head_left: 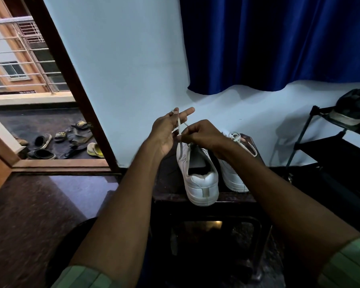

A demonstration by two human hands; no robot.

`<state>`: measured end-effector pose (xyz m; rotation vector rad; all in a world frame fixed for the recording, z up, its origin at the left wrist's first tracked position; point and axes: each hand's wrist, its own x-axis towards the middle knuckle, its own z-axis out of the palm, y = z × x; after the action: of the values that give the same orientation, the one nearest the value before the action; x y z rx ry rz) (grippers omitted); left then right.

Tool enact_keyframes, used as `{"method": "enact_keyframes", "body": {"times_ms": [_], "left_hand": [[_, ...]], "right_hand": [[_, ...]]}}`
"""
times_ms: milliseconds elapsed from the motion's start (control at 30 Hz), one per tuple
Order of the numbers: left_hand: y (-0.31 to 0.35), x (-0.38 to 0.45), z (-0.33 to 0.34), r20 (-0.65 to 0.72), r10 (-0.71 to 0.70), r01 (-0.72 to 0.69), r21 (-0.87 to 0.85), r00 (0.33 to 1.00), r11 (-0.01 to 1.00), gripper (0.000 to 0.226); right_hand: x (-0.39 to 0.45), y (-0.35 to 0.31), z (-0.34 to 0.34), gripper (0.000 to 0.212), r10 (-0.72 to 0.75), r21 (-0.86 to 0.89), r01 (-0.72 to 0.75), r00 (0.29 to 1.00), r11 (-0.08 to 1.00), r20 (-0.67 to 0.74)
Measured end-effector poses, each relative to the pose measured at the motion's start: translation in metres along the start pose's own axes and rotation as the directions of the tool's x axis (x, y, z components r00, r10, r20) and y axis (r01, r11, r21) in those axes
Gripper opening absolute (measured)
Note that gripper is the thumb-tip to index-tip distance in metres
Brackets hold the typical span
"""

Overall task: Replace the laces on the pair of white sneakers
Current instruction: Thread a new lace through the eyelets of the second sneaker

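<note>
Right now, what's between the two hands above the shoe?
In the head view, a white shoelace stretches between the left hand and the right hand, running down to the near white sneaker.

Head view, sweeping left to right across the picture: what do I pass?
Footwear outside the doorway → dark door frame → left hand holding the white lace → right hand pinching the same lace → right-side white sneaker → black shoe rack.
</note>
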<state>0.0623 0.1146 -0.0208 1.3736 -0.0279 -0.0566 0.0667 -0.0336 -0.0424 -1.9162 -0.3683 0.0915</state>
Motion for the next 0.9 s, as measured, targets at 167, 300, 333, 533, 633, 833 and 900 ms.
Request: {"method": "enact_keyframes", "body": {"times_ms": [167,300,333,533,633,833,900], "left_hand": [[-0.001,0.001,-0.005,-0.094,0.126,-0.087,0.345,0.988,0.935,0.027],[-0.006,-0.002,-0.009,0.011,0.114,-0.100,0.562,0.993,0.821,0.040],[-0.006,-0.002,-0.010,0.065,0.082,-0.105,0.592,0.994,0.799,0.037],[-0.017,0.001,-0.014,0.134,0.008,-0.092,0.640,0.991,0.763,0.014],[-0.018,0.003,-0.013,0.013,0.046,-0.046,0.524,0.999,0.851,0.019],[-0.023,0.006,-0.011,-0.081,0.034,0.002,0.412,0.996,0.911,0.010],[-0.024,0.005,-0.009,-0.046,-0.020,0.035,0.338,0.999,0.941,0.015]], "right_hand": [[0.002,-0.006,-0.007,0.014,0.043,0.072,-0.036,0.993,0.997,-0.110],[0.002,-0.002,-0.018,0.017,0.088,0.216,-0.020,0.946,0.976,-0.311],[0.003,0.000,-0.020,0.020,0.108,0.257,-0.020,0.938,0.966,-0.330],[0.004,0.006,-0.035,0.019,0.096,0.066,-0.080,0.949,0.995,-0.300],[0.003,0.002,-0.040,0.024,0.190,-0.176,-0.207,0.976,0.962,-0.109],[-0.004,-0.001,-0.025,0.027,0.288,-0.354,-0.244,0.954,0.903,0.078],[-0.004,0.002,-0.023,0.028,0.238,-0.389,-0.236,0.970,0.891,-0.044]]}}
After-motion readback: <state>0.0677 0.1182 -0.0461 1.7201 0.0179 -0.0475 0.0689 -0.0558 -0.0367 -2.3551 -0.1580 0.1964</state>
